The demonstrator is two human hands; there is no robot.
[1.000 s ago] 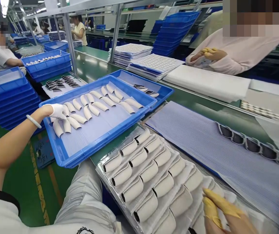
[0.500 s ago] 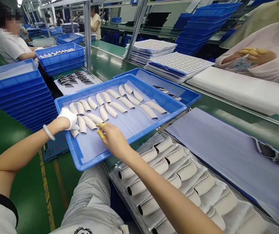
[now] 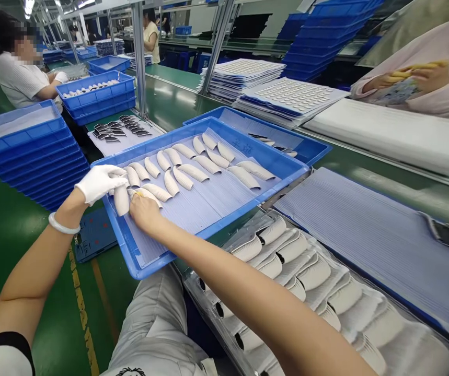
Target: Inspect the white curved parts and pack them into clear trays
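My left hand (image 3: 101, 184), in a white glove, is at the left end of a blue tray (image 3: 130, 263). Its fingers are closed on a curved, cream ribbed piece (image 3: 121, 200) that stands out below them. Close beside it, my right hand (image 3: 146, 211) reaches into the tray with yellow covers on its fingers. Those fingers are curled in among the cream pieces, their tips mostly hidden, so I cannot tell what they grip. More cream ribbed pieces (image 3: 193, 172) lie in loose rows on the tray's pale liner sheet (image 3: 200, 211).
Plastic packaging (image 3: 337, 300) with cream pieces in pockets lies at right, beside a striped sheet (image 3: 365, 224). Stacked blue trays (image 3: 32, 156) stand left. Another blue tray (image 3: 306, 149) sits behind mine. Co-workers sit at left (image 3: 22, 78) and far right (image 3: 424, 78).
My left hand has lifted slightly and now holds a cream piece at the tray's left end. My right hand has moved left, close to it, from the front middle of the pieces.
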